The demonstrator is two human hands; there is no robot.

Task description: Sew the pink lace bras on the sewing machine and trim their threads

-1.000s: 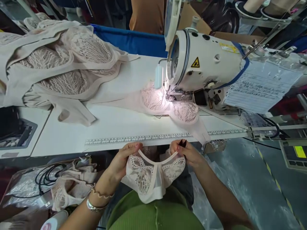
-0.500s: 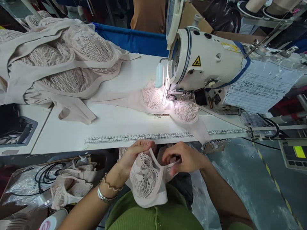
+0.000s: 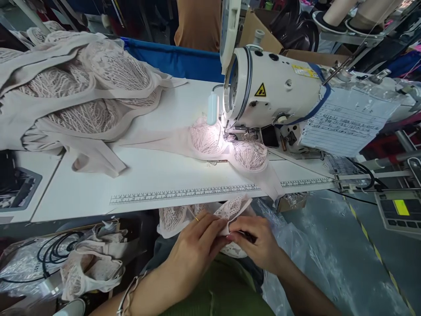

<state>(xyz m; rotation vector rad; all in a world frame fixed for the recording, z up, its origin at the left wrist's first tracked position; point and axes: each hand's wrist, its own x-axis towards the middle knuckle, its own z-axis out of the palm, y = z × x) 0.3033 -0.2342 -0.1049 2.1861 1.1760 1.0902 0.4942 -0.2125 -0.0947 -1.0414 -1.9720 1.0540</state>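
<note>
A pale pink lace bra [image 3: 234,207] lies over my lap, just below the table's front edge. My left hand [image 3: 197,248] is closed on its edge, back of the hand upward. Beside it, my right hand [image 3: 258,241] pinches the same edge, fingertips nearly meeting the left ones. Something dark shows inside my right palm, too hidden to name. Another lace bra [image 3: 250,156] lies under the needle of the sewing machine [image 3: 272,85], lit by its lamp. Part of a lace cup [image 3: 173,218] hangs left of my hands.
A large pile of pale bras [image 3: 98,87] covers the table's left side. A printed ruler [image 3: 184,193] runs along the front edge. At lower left, a box holds bras [image 3: 90,267], plastic and black cable. A control panel [image 3: 399,208] stands at right.
My left hand has moved across toward the right one and turned over. The bra has been turned, its cup no longer facing up. The bra under the machine stays put.
</note>
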